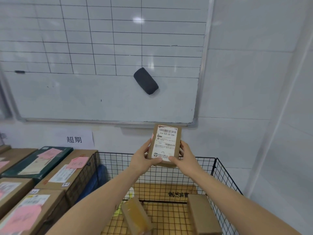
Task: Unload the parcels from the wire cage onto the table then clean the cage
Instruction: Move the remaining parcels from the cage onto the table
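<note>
A small brown cardboard parcel [166,145] with a white barcode label is held up above the black wire cage [223,177]. My left hand [144,158] grips its left edge, thumb across the lower label. My right hand [184,158] grips its right edge, thumb on the lower front. Down inside the cage lie a tape-wrapped parcel [135,216] and a plain brown box [201,214], over a flat cardboard sheet [169,190] with black print.
Left of the cage lie several labelled cartons [67,173] with pink notes and a dark green box [39,161]. A whiteboard [101,92] with a black eraser [146,81] hangs on the wall ahead. A blue bundle [96,180] sits between the cartons and the cage.
</note>
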A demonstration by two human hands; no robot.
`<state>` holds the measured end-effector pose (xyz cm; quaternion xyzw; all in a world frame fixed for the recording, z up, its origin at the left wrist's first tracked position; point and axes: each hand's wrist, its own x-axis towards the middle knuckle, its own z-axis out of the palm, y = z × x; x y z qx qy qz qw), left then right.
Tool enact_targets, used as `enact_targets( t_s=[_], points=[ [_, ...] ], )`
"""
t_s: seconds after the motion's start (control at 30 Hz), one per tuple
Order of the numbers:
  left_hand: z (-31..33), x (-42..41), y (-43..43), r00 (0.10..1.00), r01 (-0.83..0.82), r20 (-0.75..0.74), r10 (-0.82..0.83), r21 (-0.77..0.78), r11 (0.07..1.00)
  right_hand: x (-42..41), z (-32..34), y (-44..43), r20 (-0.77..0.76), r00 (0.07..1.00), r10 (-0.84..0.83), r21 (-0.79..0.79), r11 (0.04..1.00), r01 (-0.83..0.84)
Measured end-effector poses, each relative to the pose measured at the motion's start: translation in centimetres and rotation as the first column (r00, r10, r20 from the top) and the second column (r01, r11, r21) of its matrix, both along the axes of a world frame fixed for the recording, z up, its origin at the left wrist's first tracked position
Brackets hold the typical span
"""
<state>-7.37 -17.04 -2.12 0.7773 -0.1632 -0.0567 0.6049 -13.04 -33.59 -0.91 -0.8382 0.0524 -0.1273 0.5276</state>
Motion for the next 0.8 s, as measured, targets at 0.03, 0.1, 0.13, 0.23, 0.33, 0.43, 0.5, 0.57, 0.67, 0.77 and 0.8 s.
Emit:
enact_targets(
  t_s=[0.03,0.1,0.13,0.23,0.33,0.43,0.5,0.57,0.67,0.77,0.8],
  points=[
    [-0.1,0.1,-0.1,1.0,0.005,-0.001,-0.005,-0.003,1.0,0.0,0.0,-0.2,-0.005,1.0,0.007,-0.012,1.0,-0.007],
    [-0.1,-0.1,-0.3,1.0,0.014,-0.004,-0.014,-0.001,1.0,-0.1,0.0,-0.5,-0.014,1.0,0.012,-0.033,0.999,-0.012],
    [-0.2,-0.2,-0.4,1.0,0.021,-0.011,-0.021,-0.004,1.0,0.0,0.0,-0.6,-0.018,1.0,0.01,-0.041,0.999,-0.011],
    [-0.4,-0.3,-0.8,0.996,0.028,-0.088,-0.036,-0.092,0.995,-0.1,0.0,-1.1,-0.022,1.0,0.005,-0.079,0.997,-0.006],
    [-0.7,-0.5,-1.2,0.981,-0.048,-0.195,-0.002,-0.252,0.967,-0.5,0.0,-1.5,-0.017,1.0,0.018,-0.097,0.995,-0.019],
    [-1.2,-0.8,-1.4,0.972,-0.09,-0.236,0.01,-0.33,0.94,-0.7,0.1,-1.8,-0.001,0.998,0.058,-0.133,0.989,-0.058],
    [-1.6,-0.9,-1.6,0.966,-0.121,-0.255,0.028,-0.357,0.926,-0.7,0.3,-2.0,0.004,0.996,0.094,-0.158,0.983,-0.092],
    [-1.7,-0.8,-1.7,0.963,-0.15,-0.262,0.056,-0.354,0.923,-0.8,0.4,-2.0,0.006,0.99,0.141,-0.184,0.973,-0.138],
    [-1.4,-0.9,-1.5,0.966,-0.168,-0.242,0.09,-0.326,0.93,-0.8,0.5,-1.8,0.015,0.983,0.182,-0.245,0.954,-0.173],
    [-0.5,-1.3,-1.2,0.974,-0.159,-0.202,0.107,-0.26,0.953,-0.8,0.5,-1.6,0.027,0.983,0.18,-0.26,0.951,-0.167],
    [-0.3,-1.4,-1.2,0.979,-0.143,-0.177,0.104,-0.221,0.965,-0.8,0.5,-1.5,0.029,0.983,0.179,-0.25,0.954,-0.166]
  ],
)
